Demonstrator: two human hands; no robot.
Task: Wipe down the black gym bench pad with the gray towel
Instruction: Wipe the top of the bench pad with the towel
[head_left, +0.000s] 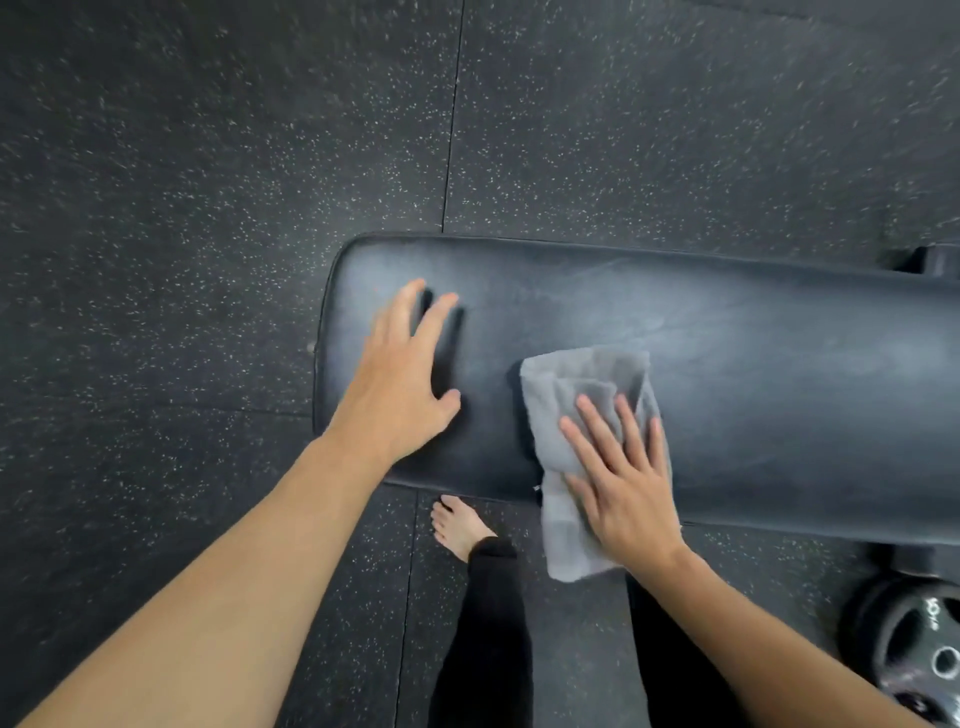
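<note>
black bench pad (727, 364) runs across mid frame over dark speckled rubber floor (208, 156). your right hand (626, 488) presses flat on the gray towel (582, 410) at the pad's near edge, left hand (400, 384) spread flat beside it. weight plate (909, 649) lower right, writing unreadable.

Floor: black rubber gym matting (208, 156), flecked all over with pale specks. Laid in large tiles.

Thin straight seam (451, 114) beyond the left hand (397, 384), slightly to its right, running off to the far edge of view. Second seam (408, 597) nearer than that hand, running down to the near edge. Faint cross seam (234, 408) out to its left.

Round black iron weight plate (914, 649) with grip openings and a small bright ring, on the matting well right of the right hand (628, 499) and nearer. Lettering too blurred to read.

Specks smeared into streaks toward the far corners. Light dim and even; soft-edged shadows only.
</note>
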